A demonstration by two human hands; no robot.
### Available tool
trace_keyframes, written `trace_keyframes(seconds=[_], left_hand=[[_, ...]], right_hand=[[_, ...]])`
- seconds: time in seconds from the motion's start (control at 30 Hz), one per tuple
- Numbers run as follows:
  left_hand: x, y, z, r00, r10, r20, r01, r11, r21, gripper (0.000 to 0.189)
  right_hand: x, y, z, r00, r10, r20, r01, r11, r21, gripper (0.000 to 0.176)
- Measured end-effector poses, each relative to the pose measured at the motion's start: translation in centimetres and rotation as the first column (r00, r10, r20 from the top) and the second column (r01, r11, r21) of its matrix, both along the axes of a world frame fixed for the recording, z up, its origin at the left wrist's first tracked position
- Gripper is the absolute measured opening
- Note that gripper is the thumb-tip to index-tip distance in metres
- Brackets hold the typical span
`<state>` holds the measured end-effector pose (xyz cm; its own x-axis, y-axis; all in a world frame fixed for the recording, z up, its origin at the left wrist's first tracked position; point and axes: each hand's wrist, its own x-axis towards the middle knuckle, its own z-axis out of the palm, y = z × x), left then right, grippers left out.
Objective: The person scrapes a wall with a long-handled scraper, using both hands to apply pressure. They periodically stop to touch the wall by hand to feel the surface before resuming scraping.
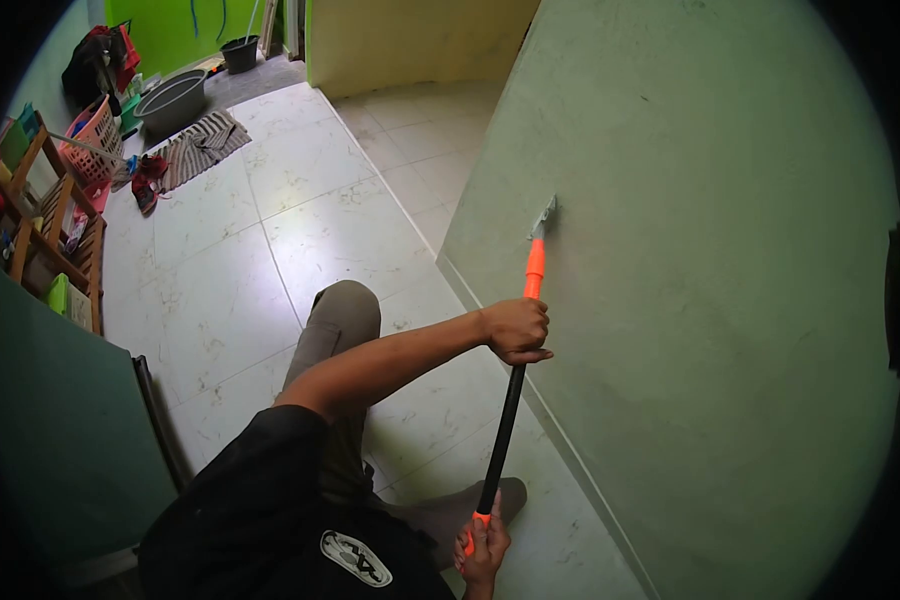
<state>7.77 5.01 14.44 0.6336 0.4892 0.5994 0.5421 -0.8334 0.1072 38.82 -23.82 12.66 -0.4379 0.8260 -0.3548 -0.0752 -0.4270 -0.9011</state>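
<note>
A long-handled scraper [503, 435] with a black shaft and orange sections slants up the middle of the head view. My left hand [516, 330] wraps around it just below the upper orange collar. Lower down, near the bottom edge, my right hand [484, 548] is closed around the orange end grip. The scraper's grey metal blade [544, 216] appears to rest against the pale green wall [710, 270]. Whether its edge actually touches is hard to make out. My bent legs in grey-brown trousers show beneath my left arm.
White tiles cover the floor [230, 290]. A wooden rack [58, 235], a pink basket [92, 140], a grey tub [172, 100], a striped mat [202, 150] and red shoes [148, 182] stand at the upper left. A dark green panel [60, 410] is at my left.
</note>
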Motion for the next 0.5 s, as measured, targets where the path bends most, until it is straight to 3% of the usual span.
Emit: trace_keyframes(seconds=[0.2, 0.3, 0.4, 0.43, 0.5], left_hand=[[-0.3, -0.7, 0.7, 0.997, 0.070, 0.019, -0.068, 0.993, -0.095, 0.058], [0.0, -0.5, 0.1, 0.990, 0.070, 0.122, -0.056, 0.992, -0.113, 0.055], [-0.2, 0.3, -0.8, 0.989, 0.018, 0.148, -0.013, 0.999, -0.034, 0.049], [-0.7, 0.9, -1.2, 0.977, -0.049, 0.208, 0.035, 0.997, 0.074, 0.045], [-1.7, 1.6, -2.3, 0.985, -0.052, 0.165, 0.044, 0.998, 0.055, 0.043]], right_hand=[[-0.6, -0.4, -0.6, 1.000, -0.001, -0.031, 0.000, 1.000, -0.009, 0.065], [-0.6, -0.5, -0.1, 1.000, 0.001, 0.020, -0.001, 1.000, -0.012, 0.065], [-0.6, 0.0, 0.2, 0.997, 0.012, 0.071, -0.010, 1.000, -0.029, 0.068], [-1.0, 0.2, -0.2, 0.996, 0.015, 0.084, -0.012, 0.999, -0.036, 0.068], [-1.6, -0.1, -1.3, 0.997, 0.015, 0.073, -0.012, 0.999, -0.043, 0.070]])
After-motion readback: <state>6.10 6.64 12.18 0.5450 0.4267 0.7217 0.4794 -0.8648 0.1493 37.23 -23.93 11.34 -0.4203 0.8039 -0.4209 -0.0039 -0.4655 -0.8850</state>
